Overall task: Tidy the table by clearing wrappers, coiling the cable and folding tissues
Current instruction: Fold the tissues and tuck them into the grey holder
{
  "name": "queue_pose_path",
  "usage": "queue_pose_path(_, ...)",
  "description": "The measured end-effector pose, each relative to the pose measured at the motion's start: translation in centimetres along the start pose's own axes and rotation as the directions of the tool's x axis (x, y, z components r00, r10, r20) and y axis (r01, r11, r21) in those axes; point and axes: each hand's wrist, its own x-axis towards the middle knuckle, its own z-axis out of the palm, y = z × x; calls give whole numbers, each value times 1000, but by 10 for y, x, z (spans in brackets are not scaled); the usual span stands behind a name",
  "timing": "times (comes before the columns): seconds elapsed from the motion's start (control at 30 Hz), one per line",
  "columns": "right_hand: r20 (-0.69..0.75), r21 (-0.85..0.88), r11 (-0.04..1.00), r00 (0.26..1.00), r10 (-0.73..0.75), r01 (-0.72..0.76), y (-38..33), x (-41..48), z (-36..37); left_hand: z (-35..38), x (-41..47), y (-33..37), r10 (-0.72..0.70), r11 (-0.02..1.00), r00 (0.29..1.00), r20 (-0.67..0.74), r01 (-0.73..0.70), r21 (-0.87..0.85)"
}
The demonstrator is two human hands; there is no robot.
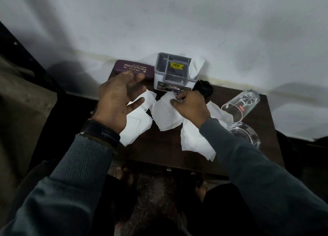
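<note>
Several white tissues lie spread on the small dark table (159,152). My right hand (190,105) pinches the top edge of the middle tissue (165,114) between thumb and fingers. My left hand (119,99) hovers above the left tissue (136,127), palm turned inward, fingers relaxed and holding nothing. Another tissue (195,141) lies partly under my right forearm. A black coiled cable (205,88) sits just behind my right hand, beside the organiser. One more tissue (195,66) stands in the organiser's right slot.
A grey and white organiser box (173,74) stands at the table's back by the wall. A maroon glasses case (133,69) lies left of it. A clear tumbler (241,104) lies on its side at the right, with a glass ashtray (246,134) in front.
</note>
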Motion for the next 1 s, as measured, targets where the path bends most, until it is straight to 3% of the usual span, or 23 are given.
queue_pose_path(0.2, -90, 123, 990, 994, -60, 71, -7, -5, -6, -1, -1, 1, -25, 1000, 1000, 14, 25, -10)
queue_pose_path(0.5, -39, 70, 995, 997, -65, 68, -4, -5, -2, 3, -3, 1, -60, 998, 997, 50, 59, 37)
queue_pose_path(0.63, -99, 81, 994, 993, -66, 75, -4, -7, -3, 6, -4, 0, -75, 996, 995, 65, 71, 55)
queue_pose_path(0.73, -161, 13, 989, 976, -146, 150, -4, -15, -8, 6, -4, -1, -84, 995, 994, 66, 79, 64)
queue_pose_path(0.83, -188, -169, 957, 945, -266, 236, -14, -33, -12, 7, -4, -1, -83, 994, 995, 54, 79, 70)
queue_pose_path(0.93, -131, -311, 887, 909, -396, 342, -31, -49, -6, 9, -4, -1, -82, 994, 996, 46, 78, 80)
queue_pose_path(1.0, -52, -248, 893, 915, -400, 376, -38, -53, 5, 10, -5, -1, -84, 993, 996, 37, 80, 83)
